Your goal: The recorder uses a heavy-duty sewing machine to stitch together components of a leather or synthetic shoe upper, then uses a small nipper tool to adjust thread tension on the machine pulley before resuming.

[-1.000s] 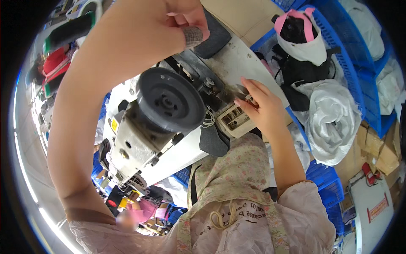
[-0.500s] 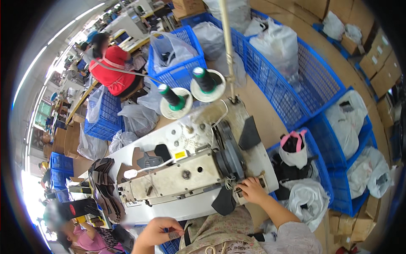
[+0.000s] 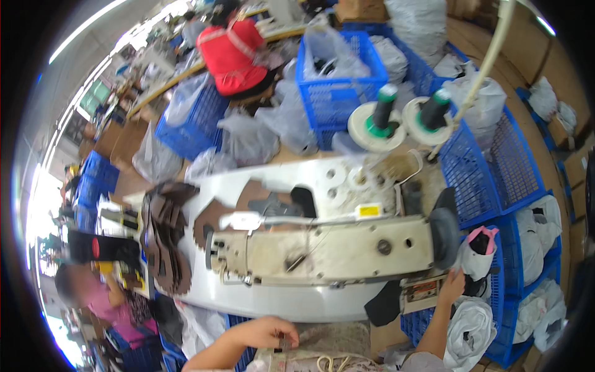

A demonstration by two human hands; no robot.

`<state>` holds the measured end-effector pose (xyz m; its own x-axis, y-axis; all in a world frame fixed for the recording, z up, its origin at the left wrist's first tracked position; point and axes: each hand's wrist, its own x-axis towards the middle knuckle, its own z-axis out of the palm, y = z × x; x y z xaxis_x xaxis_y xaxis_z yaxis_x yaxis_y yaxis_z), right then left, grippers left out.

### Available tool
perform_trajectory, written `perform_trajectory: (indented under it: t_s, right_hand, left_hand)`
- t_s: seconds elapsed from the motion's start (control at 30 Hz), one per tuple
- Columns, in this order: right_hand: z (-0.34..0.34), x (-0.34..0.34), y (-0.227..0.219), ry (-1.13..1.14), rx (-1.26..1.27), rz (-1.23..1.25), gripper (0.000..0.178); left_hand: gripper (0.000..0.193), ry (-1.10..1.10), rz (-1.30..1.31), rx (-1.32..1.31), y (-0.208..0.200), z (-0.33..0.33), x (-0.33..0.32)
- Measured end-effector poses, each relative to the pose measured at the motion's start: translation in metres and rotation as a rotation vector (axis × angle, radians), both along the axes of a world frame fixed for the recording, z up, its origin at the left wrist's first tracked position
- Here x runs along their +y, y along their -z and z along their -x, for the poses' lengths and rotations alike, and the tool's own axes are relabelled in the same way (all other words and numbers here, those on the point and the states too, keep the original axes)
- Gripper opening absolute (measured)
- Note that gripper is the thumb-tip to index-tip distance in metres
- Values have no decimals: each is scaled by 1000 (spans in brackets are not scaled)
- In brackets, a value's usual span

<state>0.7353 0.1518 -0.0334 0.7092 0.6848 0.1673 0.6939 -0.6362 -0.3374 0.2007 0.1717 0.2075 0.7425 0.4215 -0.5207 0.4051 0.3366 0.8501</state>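
Note:
My left hand [image 3: 271,333] is closed in front of my apron, its fingertips pinching a small grey ridged piece [image 3: 284,343] that is too small to name. At the table's right end my right hand [image 3: 453,286] is beside a shallow box-like compartment [image 3: 423,293], below the handwheel [image 3: 444,238]; blur hides how its fingers are bent. A cream sewing machine [image 3: 328,253] lies across the white table [image 3: 266,304]. Behind its head are brown and dark cut pieces [image 3: 212,218]. A dark flap [image 3: 383,304] hangs off the near edge.
A stack of brown cut pieces [image 3: 166,239] lies at the table's left end. Two dark thread cones [image 3: 382,111] [image 3: 436,110] stand behind the machine, near a pole [image 3: 486,65]. Blue crates [image 3: 341,84] with bags surround the table. Co-workers [image 3: 230,59] [image 3: 108,297] sit beyond.
The view has turned, so the machine lies more level and farther right. My right hand has shifted to the compartment's right side, and its inside now shows. My left hand still pinches the small piece.

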Motion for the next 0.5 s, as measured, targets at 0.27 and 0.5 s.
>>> perform_trajectory:
  t_s: [0.27, 0.5]
  right_hand:
    - [-31, -10, 18, -22, 221, -141, 67]
    - [-62, -6, 19, -187, 258, -248, 67]
  left_hand:
    - [14, 4, -149, 30, 86, 81, -47]
    - [17, -210, -5, -54, 215, 179, -153]
